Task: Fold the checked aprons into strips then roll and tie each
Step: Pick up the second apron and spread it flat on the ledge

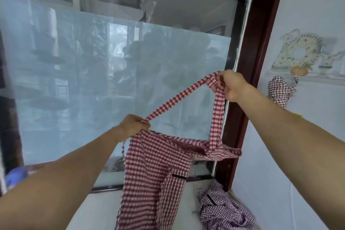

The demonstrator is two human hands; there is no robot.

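The right hand (230, 85) is clamped on the neck strap (179, 97) of a red checked apron (149, 170), lifting the loop high, while the left hand (134, 127) pinches the bib's top corner; the apron hangs open in the air in front of the glass door (93, 80). No fold is made yet. A crumpled apron (224, 209) lies on the floor below, and a bundled one (280, 89) sits to the right, seemingly rolled.
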